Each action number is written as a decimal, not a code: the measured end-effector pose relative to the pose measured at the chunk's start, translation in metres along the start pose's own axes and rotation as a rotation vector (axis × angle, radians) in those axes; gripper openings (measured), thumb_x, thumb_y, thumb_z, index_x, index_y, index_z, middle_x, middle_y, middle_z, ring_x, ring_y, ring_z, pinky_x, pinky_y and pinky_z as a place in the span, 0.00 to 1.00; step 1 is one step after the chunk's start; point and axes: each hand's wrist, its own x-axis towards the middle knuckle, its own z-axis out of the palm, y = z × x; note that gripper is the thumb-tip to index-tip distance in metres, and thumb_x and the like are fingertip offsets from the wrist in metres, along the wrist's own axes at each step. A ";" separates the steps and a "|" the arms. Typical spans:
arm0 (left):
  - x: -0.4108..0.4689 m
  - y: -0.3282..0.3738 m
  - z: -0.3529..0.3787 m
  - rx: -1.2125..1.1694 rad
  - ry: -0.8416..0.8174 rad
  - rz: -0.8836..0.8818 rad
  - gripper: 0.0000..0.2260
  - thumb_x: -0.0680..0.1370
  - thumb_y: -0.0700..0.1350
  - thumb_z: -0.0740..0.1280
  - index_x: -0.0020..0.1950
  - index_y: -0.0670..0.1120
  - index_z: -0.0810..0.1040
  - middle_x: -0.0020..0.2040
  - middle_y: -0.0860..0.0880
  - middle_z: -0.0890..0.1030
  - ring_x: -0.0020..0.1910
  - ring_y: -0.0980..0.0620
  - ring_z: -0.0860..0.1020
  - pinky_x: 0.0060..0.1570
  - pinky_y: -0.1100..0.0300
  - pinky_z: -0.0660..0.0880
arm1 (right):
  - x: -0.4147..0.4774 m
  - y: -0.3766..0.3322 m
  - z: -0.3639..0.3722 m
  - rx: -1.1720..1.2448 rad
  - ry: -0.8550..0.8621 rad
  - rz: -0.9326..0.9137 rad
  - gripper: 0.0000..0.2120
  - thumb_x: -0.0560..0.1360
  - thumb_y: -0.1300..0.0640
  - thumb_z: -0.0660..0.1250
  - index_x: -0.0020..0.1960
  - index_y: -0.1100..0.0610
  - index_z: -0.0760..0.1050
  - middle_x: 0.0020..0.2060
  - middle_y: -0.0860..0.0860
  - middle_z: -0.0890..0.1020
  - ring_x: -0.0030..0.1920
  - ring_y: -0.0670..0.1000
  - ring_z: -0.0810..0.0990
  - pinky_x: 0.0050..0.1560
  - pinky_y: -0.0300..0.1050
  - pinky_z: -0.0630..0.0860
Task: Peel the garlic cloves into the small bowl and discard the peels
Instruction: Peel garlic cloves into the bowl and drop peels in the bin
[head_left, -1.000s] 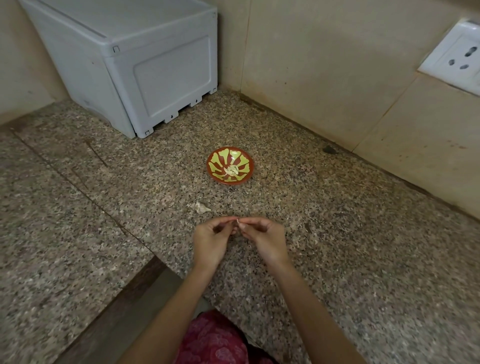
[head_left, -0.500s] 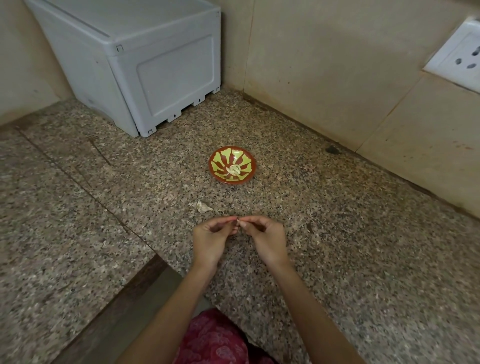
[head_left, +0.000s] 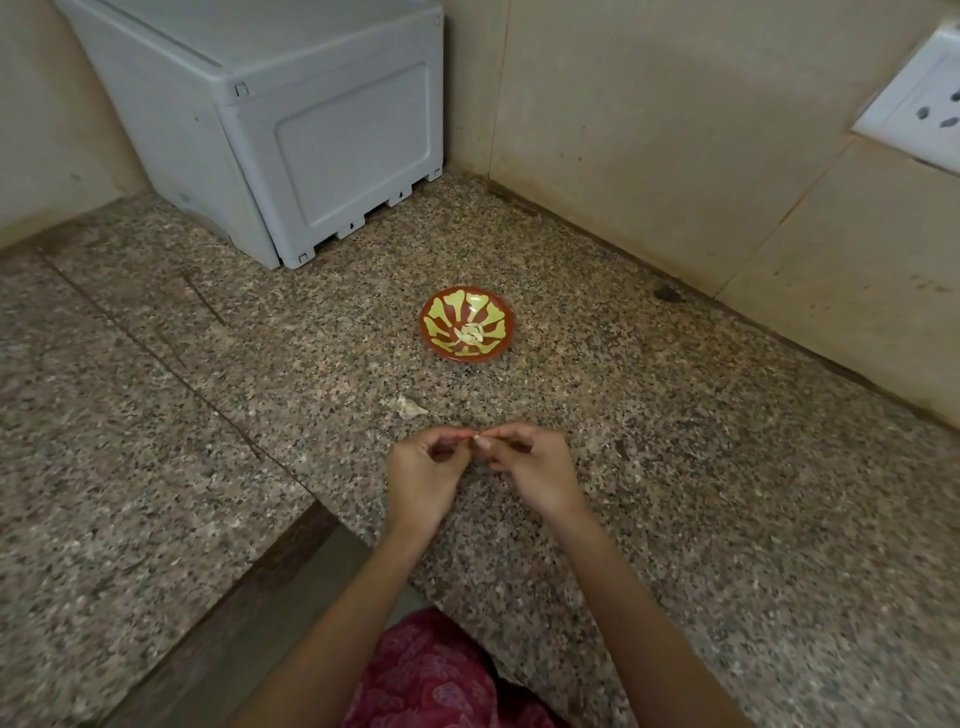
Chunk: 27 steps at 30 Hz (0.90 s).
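Head camera, kitchen counter: a person's left hand (head_left: 423, 467) and right hand (head_left: 530, 467) meet fingertip to fingertip above the speckled granite countertop (head_left: 701, 493), just in from its front edge. Both hands pinch a garlic clove (head_left: 475, 439), a pale speck between thumbs and forefingers, with the other fingers curled in. The clove is too small to show how much skin it has left.

The small bowl (head_left: 425, 318), red with a yellow-green petal pattern, sits beyond the hands toward the counter's back corner, clear of the wall. A few peeled cloves (head_left: 470, 332) lie at its centre. One peel scrap (head_left: 408, 406) rests on the granite between bowl and hands, nearer the hands. A grey-white plastic box (head_left: 291, 135) fills the back left corner, and a wall socket (head_left: 924, 114) shows at upper right.

The step in hand appears to be stripping the skin from this clove, with part of the task done, judging by the bowl's contents. The next move likely calls for the nails to lift the papery skin free, then a short forward reach to drop the bare clove into the bowl. The loose peel on the counter has yet to be discarded.
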 end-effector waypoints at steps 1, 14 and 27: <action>0.001 -0.001 0.000 0.016 0.006 0.009 0.08 0.73 0.35 0.72 0.47 0.48 0.84 0.42 0.55 0.84 0.40 0.60 0.82 0.44 0.67 0.78 | 0.000 0.000 0.000 0.039 -0.004 0.013 0.05 0.75 0.63 0.71 0.50 0.60 0.83 0.45 0.53 0.86 0.46 0.50 0.85 0.48 0.42 0.82; 0.004 -0.005 0.001 0.064 0.013 0.068 0.07 0.74 0.37 0.72 0.51 0.45 0.85 0.45 0.53 0.85 0.43 0.62 0.82 0.48 0.65 0.79 | -0.001 0.004 0.009 0.038 0.097 -0.072 0.06 0.76 0.66 0.70 0.51 0.62 0.83 0.42 0.51 0.86 0.41 0.48 0.86 0.46 0.39 0.82; 0.005 -0.012 0.000 0.174 0.019 0.243 0.09 0.74 0.34 0.72 0.51 0.44 0.84 0.45 0.51 0.82 0.42 0.59 0.80 0.43 0.69 0.77 | -0.003 0.002 0.012 0.336 0.136 0.020 0.05 0.72 0.69 0.73 0.48 0.65 0.83 0.41 0.56 0.87 0.42 0.54 0.86 0.45 0.43 0.83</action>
